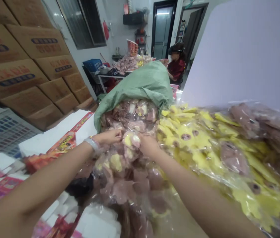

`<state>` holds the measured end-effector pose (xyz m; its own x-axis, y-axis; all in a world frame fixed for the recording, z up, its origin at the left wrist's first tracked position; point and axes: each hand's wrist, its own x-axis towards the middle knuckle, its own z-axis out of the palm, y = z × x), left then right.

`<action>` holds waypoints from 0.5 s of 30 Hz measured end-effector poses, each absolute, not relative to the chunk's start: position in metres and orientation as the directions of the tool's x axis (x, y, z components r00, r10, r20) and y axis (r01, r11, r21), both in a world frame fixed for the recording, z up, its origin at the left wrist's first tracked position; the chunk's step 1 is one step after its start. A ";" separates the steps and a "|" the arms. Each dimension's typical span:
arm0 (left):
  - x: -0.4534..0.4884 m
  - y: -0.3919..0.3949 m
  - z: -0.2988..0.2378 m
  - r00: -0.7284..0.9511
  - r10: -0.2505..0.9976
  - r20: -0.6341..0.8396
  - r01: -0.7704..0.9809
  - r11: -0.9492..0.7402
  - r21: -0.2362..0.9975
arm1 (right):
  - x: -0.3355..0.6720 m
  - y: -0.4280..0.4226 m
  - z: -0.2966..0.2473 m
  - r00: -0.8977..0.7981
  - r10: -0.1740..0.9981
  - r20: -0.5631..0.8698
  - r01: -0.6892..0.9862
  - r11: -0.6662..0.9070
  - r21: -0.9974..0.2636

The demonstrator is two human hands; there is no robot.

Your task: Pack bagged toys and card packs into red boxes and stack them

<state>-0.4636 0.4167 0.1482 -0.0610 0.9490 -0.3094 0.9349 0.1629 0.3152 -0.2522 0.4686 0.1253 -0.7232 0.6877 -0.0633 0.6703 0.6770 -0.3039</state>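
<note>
looking down across the room, i see stacked cardboard cartons (30, 66) filling my left side and a large white board (239, 49) blocking part of my right. at the far end, a seated co-worker (177, 67) in a red top and dark headgear is beside a table (110, 76) heaped with packets, with a blue plastic crate (92, 65) at its far left. nearer me, a green woven sack (140, 84) lies open, its mouth spilling clear plastic packets (130, 115) toward me. a big mound of clear bags (204, 165) holding flat yellow and mauve shapes spreads in front of me and to my right, and printed flat boxes (60, 148) lie to my left. my left hand (108, 136), with a pale band (92, 144) on its wrist, and my right hand (149, 146) are close together over the mound, both clenched on a small clear packet (131, 140). it sits right between my hands, pinched from both sides, and is still bunched against the packets around it.
</note>
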 end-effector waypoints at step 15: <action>-0.305 0.175 0.166 -0.217 0.974 0.065 0.883 0.168 0.437 | -0.092 0.283 0.111 -0.683 0.725 0.095 0.649 0.661 -0.378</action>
<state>-0.3048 0.1751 0.1659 -0.2173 0.9740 0.0645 0.8835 0.1682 0.4372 -0.0916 0.2829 0.1108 -0.6827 0.7245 0.0947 0.6487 0.6606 -0.3778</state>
